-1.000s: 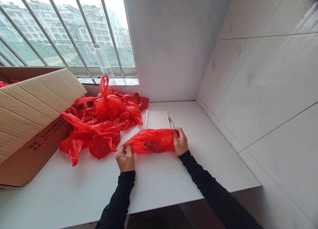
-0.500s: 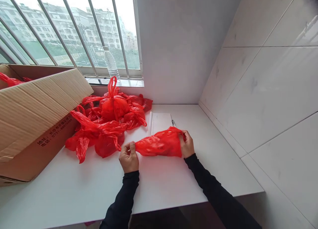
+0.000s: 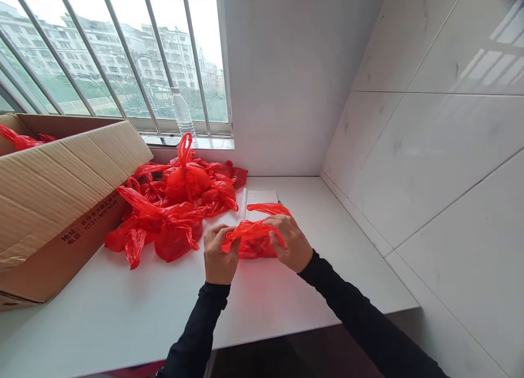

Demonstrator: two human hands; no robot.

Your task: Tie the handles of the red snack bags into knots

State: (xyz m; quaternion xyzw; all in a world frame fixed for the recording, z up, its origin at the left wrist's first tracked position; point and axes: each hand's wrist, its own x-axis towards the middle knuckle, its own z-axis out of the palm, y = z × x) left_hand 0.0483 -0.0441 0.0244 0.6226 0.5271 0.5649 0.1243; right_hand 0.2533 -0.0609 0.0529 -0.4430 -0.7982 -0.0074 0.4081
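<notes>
A red plastic bag (image 3: 257, 248) is between my two hands, just above the white table, its lower part bunched up and its thin film crumpled. My left hand (image 3: 221, 255) pinches the bag's left end between thumb and fingers. From the right, my right hand (image 3: 290, 242) reaches over the bag's top, fingers bent on the film and thumb on the near side. A loose strip of the bag stands up behind those fingers. Its contents cannot be made out. To the left lies a pile of knotted red plastic bags (image 3: 176, 214).
A cardboard box (image 3: 61, 203) with red bags inside stands at the left. Behind my hands lie an open notebook (image 3: 262, 197) and a pen (image 3: 280, 202), partly covered. A clear bottle (image 3: 182, 113) stands on the sill by the barred window. A tiled wall (image 3: 442, 203) bounds the right.
My right hand has moved left from the bag's far end to its top, closer to my left hand. The bag, stretched flat before, is now bunched with a strip raised.
</notes>
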